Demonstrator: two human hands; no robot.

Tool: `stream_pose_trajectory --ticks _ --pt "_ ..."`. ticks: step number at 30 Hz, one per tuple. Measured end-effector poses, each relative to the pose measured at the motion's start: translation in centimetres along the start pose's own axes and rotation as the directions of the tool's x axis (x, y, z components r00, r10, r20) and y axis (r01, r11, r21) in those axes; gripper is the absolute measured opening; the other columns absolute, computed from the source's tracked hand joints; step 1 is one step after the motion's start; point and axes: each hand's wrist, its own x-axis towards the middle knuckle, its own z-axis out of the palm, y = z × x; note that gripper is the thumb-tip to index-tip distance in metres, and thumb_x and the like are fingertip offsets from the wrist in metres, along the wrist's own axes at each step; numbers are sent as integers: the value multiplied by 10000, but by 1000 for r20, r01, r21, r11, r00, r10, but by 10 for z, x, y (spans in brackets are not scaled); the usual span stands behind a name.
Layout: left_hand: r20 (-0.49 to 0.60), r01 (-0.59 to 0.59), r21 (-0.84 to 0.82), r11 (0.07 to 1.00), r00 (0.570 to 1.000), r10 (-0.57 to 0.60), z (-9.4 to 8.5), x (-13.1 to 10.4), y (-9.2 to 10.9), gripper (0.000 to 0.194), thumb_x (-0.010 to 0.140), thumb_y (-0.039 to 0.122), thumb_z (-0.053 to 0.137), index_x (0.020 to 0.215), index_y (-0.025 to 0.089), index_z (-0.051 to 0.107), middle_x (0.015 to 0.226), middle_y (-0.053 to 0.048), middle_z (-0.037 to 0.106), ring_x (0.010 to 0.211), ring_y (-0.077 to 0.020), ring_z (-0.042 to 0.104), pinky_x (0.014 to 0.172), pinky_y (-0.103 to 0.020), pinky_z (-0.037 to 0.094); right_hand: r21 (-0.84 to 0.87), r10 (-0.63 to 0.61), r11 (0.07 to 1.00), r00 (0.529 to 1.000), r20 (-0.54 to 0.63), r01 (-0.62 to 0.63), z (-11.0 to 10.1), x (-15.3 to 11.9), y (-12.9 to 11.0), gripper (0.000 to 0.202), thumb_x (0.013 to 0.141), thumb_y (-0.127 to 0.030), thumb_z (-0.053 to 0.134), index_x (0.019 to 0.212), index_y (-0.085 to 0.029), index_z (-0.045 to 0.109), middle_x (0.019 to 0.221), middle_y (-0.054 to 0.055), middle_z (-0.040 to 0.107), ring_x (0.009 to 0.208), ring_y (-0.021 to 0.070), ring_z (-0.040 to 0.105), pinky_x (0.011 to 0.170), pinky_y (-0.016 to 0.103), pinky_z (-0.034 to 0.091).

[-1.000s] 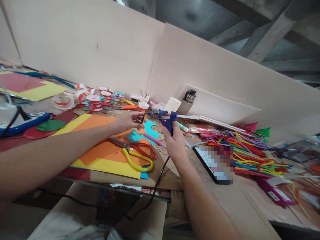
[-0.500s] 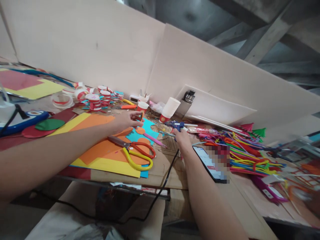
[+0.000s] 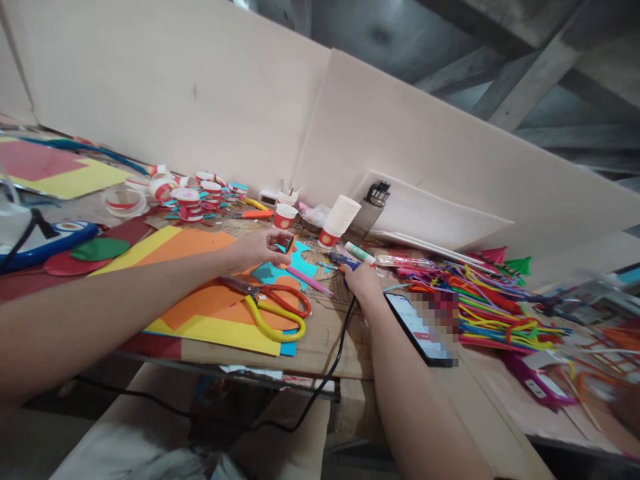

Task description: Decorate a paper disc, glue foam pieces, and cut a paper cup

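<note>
One blue plastic glue gun [image 3: 349, 261] is in the right hand [image 3: 364, 283], beyond and to the right of the scissors with one red and one yellow handle [image 3: 254, 291]. Its long axis lies roughly sideways and low over the tabletop [image 3: 335, 333], the nozzle end pointing left. The right hand is wrapped around the gun's body, though finger placement is partly hidden. One black cord [image 3: 343, 333] runs from the gun past the right side of the scissors and over the near edge.

Beyond the scissors, the left hand [image 3: 263, 247] pinches one small dark-and-orange piece [image 3: 290, 245] between thumb and fingers; the piece looks thin and upright, but is small to judge.

The scissors, one pair, lie on orange paper sheets [image 3: 200, 303], blades pointing left. Just beyond their handles is one pink stick-like item [image 3: 311, 282]. Farther beyond stand one single red-and-white paper cup [image 3: 285, 216] and one leaning stack of white paper cups [image 3: 343, 215]. Right of the scissors lie one black-edged phone [image 3: 415, 323] and, farther out, many multicoloured fuzzy stems [image 3: 495, 307]. Well left are two paper discs, one green disc [image 3: 100, 249] and one red disc [image 3: 65, 264].
</note>
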Motion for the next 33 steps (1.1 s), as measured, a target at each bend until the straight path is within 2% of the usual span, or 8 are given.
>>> stream_pose_trajectory --ticks 2,5,8,12,14,22,26,33 --pt "31 25 -16 1000 999 -24 1 -3 3 554 601 222 797 1117 143 611 1004 -99 671 771 -165 649 699 -318 532 -31 -6 999 994 -105 3 -5 -4 -8 465 769 -359 615 1114 -48 600 1200 296 540 1206 409 454 993 610 281" --pt "135 59 -36 998 989 -53 3 -8 8 465 633 230 778 1073 162 642 910 -64 689 722 -157 649 680 -298 519 166 -228 955 966 -126 247 -11 -15 -27 368 785 -363 588 1054 -115 623 1113 173 600 1127 313 499 981 530 346" --pt "266 76 -46 996 962 -61 6 -13 14 350 673 227 749 1010 183 663 891 -42 693 767 -166 653 708 -291 515 527 -512 731 859 4 434 -15 -33 -47 404 819 -382 552 1159 -165 571 1153 105 589 973 204 554 861 386 453" --pt "411 90 -4 996 908 -81 9 -16 17 316 690 233 732 985 146 662 867 -39 683 764 -154 641 748 -291 504 729 -712 535 692 117 427 -17 -57 -65 325 824 -330 594 1135 -235 594 1159 60 563 950 170 556 799 324 462" --pt "431 101 16 995 897 -98 10 -16 16 301 669 221 741 947 133 667 878 -38 684 770 -152 638 759 -290 501 769 -742 486 660 114 414 -17 -63 -69 182 826 -307 605 988 -233 643 1081 41 572 974 170 550 829 321 449" --pt "466 133 44 990 874 -138 15 -20 20 301 623 121 720 921 152 697 889 -10 708 776 -149 648 711 -243 510 808 -699 491 700 143 325 -16 -67 -69 127 763 -300 670 714 -197 615 938 12 558 912 156 536 816 307 431" --pt "444 193 22 981 877 -182 16 -21 22 239 642 122 707 879 144 684 759 7 697 678 -130 650 665 -234 519 844 -670 496 708 222 205 -18 -71 -72 144 755 -310 666 841 -205 619 943 8 565 828 137 546 740 286 446" --pt "500 186 66 980 844 -193 15 -19 17 219 654 137 710 872 152 693 776 8 696 669 -125 663 625 -207 519 804 -690 513 702 176 302 -21 -74 -76 255 683 -374 753 605 -180 607 887 13 533 881 156 531 839 321 408"
